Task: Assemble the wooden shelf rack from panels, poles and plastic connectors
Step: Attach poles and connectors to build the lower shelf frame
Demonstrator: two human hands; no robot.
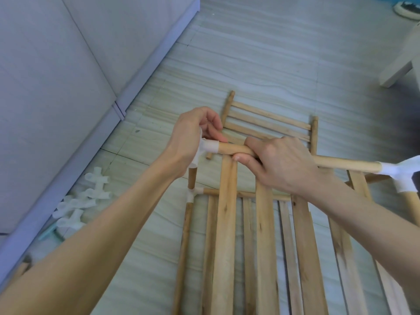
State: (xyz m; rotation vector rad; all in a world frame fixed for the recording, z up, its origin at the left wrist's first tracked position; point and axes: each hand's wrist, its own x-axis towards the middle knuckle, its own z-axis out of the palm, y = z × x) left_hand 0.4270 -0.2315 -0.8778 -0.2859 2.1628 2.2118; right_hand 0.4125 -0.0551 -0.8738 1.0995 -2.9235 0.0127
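Note:
My left hand (193, 135) grips a white plastic connector (205, 149) fitted on the left end of a round wooden pole (229, 149). My right hand (277, 162) is wrapped round that pole near its middle. The pole's right end sits in a second white connector (395, 172). A short pole (191, 178) hangs down from the left connector. Below the hands lies a slatted wooden panel (227, 235) of the partly built rack, with a lower connector (193, 193) at its left corner. Another slatted panel (270, 120) lies flat on the floor beyond the hands.
A heap of spare white connectors (81, 205) lies on the pale floor (261, 53) at the left, beside a grey upholstered base (56, 87). A white furniture leg (400, 67) stands at the far right, with a round white object (406, 10) in the top corner.

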